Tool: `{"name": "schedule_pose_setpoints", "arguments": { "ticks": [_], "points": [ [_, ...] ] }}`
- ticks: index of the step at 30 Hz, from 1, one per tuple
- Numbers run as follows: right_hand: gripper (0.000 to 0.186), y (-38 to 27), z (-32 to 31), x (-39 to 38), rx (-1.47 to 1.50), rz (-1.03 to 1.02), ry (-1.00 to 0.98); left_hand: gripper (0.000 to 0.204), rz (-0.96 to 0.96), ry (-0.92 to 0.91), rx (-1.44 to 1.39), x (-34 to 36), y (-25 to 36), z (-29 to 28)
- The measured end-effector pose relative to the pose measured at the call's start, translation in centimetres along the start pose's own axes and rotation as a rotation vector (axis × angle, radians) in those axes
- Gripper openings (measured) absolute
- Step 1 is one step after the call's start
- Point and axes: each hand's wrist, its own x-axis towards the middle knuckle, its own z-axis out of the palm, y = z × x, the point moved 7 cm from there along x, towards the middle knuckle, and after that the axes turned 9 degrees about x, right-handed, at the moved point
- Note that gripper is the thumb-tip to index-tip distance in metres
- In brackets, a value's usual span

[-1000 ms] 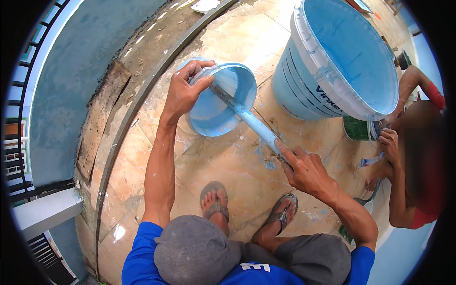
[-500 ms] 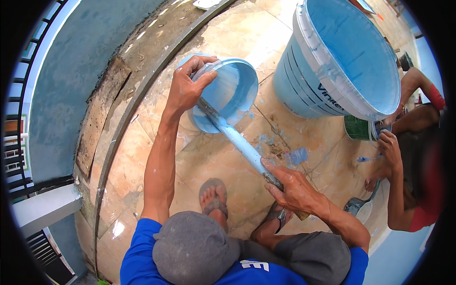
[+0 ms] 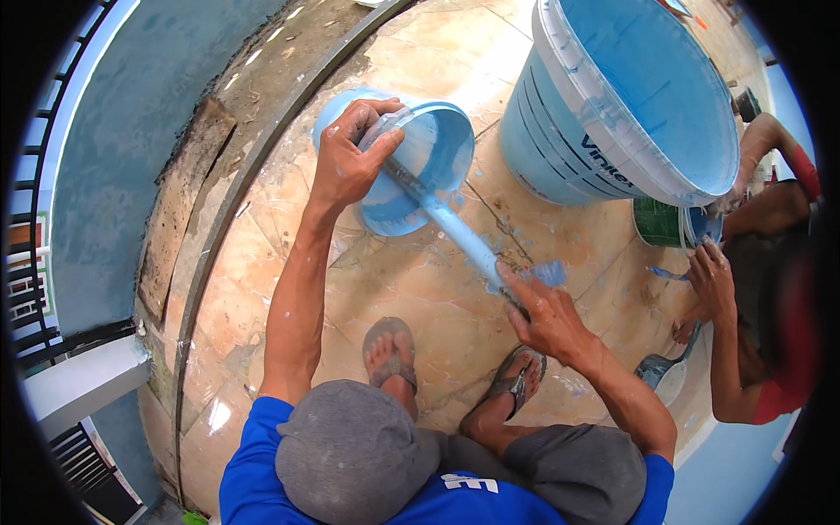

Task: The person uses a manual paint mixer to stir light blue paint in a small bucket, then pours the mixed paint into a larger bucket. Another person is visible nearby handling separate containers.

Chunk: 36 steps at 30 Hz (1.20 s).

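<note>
My left hand (image 3: 350, 157) grips the rim of a small light-blue paint bucket (image 3: 465, 144), which is tipped over toward me above the tiled floor. Fingers and thumb pinch the near left edge of the bucket. A flat stick (image 3: 472, 243) coated in blue paint slants from inside the bucket down to my right hand (image 3: 549, 313), which is closed round its lower end. The stick's far end reaches into the bucket's mouth. Past my right hand, a large white bucket (image 3: 560, 131) smeared with blue paint stands on the tiles.
At the right, another person's hand (image 3: 713, 280) is beside a green can (image 3: 656, 223). A dark scoop-like tool (image 3: 652, 372) lies near that person's feet. A blue patch (image 3: 549, 273) shows on the floor tiles (image 3: 385, 280). A curved raised edge (image 3: 249, 197) runs along the left.
My right hand has moved up and slightly right, pushing the stick farther into the small bucket. My left hand keeps its grip on the rim. The other person's hand has shifted slightly.
</note>
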Motion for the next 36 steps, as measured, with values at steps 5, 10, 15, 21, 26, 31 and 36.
{"name": "schedule_pose_setpoints", "arguments": {
  "ticks": [5,10,15,21,26,31,36],
  "points": [
    [0.074,-2.0,1.0,-0.9,0.113,-0.156,-0.014,0.028,-0.135,-0.098,-0.022,0.3,-0.8,0.2],
    [0.074,-0.7,-0.5,-0.3,-0.115,0.067,-0.066,0.021,-0.015,0.004,-0.015,-0.3,0.4,-0.4],
    [0.073,-1.9,0.2,-1.3,0.022,-0.100,-0.001,0.026,-0.077,-0.020,-0.027,0.1,-0.1,0.0],
    [0.069,-0.1,-2.1,1.2,-0.247,0.069,0.005,0.025,-0.088,-0.029,-0.050,0.3,-0.7,-0.5],
    [0.070,-3.2,-1.0,1.0,-0.106,-0.188,0.019,0.019,-0.120,-0.044,-0.112,0.9,-1.6,-1.4],
    [0.069,-1.6,-3.2,3.3,-0.270,-0.025,0.021,0.018,-0.138,-0.059,-0.132,0.9,-1.6,-1.4],
    [0.066,-3.5,-2.5,2.9,-0.105,-0.074,-0.056,0.016,-0.159,-0.068,-0.155,1.5,-1.9,-1.8]
  ]
}}
